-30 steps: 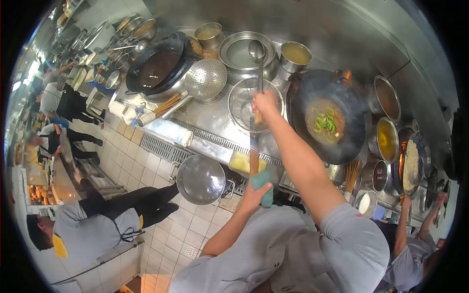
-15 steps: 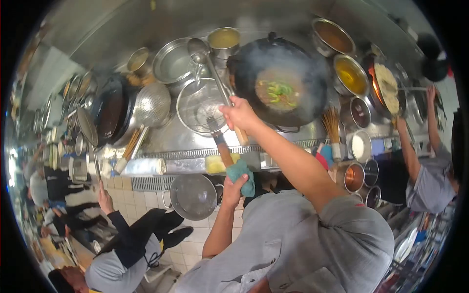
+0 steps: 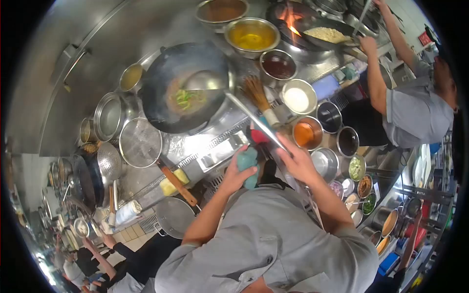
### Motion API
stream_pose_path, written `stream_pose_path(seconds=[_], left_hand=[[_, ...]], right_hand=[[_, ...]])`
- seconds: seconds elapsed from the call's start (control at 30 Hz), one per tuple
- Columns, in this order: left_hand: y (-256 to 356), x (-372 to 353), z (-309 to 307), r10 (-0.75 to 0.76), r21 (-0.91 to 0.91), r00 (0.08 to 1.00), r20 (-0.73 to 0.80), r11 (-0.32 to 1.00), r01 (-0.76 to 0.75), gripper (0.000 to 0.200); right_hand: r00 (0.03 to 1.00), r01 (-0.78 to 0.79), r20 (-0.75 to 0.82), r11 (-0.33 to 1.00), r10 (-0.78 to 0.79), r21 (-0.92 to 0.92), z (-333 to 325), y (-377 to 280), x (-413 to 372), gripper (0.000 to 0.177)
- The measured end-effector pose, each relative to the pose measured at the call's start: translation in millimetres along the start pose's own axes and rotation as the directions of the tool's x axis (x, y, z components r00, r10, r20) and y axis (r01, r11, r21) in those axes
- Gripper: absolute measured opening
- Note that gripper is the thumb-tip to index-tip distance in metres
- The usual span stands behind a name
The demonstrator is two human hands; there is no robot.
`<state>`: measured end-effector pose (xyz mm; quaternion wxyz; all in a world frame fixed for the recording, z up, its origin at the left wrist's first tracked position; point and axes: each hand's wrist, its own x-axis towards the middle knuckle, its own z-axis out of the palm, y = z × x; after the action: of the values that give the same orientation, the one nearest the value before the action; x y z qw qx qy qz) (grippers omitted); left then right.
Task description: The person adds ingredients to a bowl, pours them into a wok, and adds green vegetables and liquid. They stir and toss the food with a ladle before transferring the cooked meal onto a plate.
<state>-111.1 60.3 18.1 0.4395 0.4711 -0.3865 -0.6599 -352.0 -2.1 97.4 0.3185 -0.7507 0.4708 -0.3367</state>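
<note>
My right hand [image 3: 298, 162] is closed around the handle of a long metal ladle [image 3: 250, 115]. The ladle's bowl is over the black wok [image 3: 163, 115], near its right inner side. Green vegetable pieces [image 3: 184, 99] and brown food lie at the wok's bottom, in a haze of steam. In front of my body, my left hand [image 3: 235, 177] grips a bunched green cloth [image 3: 248, 166]. A round wire strainer [image 3: 140, 142] rests left of the wok, its wooden handle [image 3: 178, 184] pointing toward me and apart from my left hand.
Oil fills a metal bowl [image 3: 251, 39] behind the wok. A bamboo brush [image 3: 257, 94] lies beside pots of dark sauce [image 3: 278, 64], white contents [image 3: 296, 97] and orange sauce [image 3: 307, 133]. At right, a co-worker [image 3: 415, 112] handles a pan [image 3: 326, 35] near open flame.
The view has turned right. The ladle has gone from over the strainer to over the wok. My left hand, still with the cloth, is now away from the strainer's handle.
</note>
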Motion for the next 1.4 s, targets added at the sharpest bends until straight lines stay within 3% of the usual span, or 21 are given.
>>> stream_pose_path(seconds=[0.1,0.17,0.23,0.4,0.53,0.8,1.1,1.3,1.4], left_hand=[[-12.6,63.2,51.2,0.007,0.243,0.995,0.101,0.969,-0.032,0.092],[-18.9,110.8,80.4,0.055,0.341,0.986,0.160,0.934,-0.107,0.097],[-15.5,155.6,110.4,-0.010,0.462,0.997,0.083,0.886,-0.030,0.100],[-41.6,240.9,136.8,-0.033,0.524,0.987,-0.154,0.844,0.110,0.105],[-43.9,253.4,137.6,-0.040,0.592,0.989,-0.140,0.797,0.116,0.112],[-42.4,244.6,134.5,-0.020,0.644,0.995,-0.094,0.761,0.076,0.111],[-50.3,246.1,131.1,-0.003,0.567,0.996,-0.090,0.822,0.054,0.106],[-55.3,248.8,127.6,-0.025,0.573,0.999,-0.041,0.818,0.044,0.114],[-47.2,244.0,129.2,-0.058,0.563,0.997,-0.046,0.823,0.074,0.113]], right_hand=[[0.899,-0.437,-0.054,0.898,0.435,-0.052,-52.8,16.1,-61.4,0.044],[0.845,-0.527,-0.162,0.845,0.509,-0.094,-71.6,45.5,-89.7,0.044],[0.796,-0.595,-0.230,0.794,0.560,-0.127,-79.4,69.3,-113.4,0.043],[0.781,-0.610,-0.315,0.766,0.539,-0.203,-69.1,119.4,-118.4,0.044],[0.780,-0.622,-0.321,0.726,0.538,-0.293,-55.8,127.7,-106.2,0.045],[0.749,-0.642,-0.310,0.757,0.585,-0.124,-24.6,106.1,-103.2,0.047],[0.656,-0.740,-0.261,0.671,0.708,-0.041,-11.2,91.7,-102.0,0.048],[0.692,-0.699,-0.292,0.714,0.660,-0.042,-12.0,72.2,-100.8,0.047],[0.616,-0.773,-0.172,0.632,0.769,0.054,-22.0,56.2,-92.5,0.049]])
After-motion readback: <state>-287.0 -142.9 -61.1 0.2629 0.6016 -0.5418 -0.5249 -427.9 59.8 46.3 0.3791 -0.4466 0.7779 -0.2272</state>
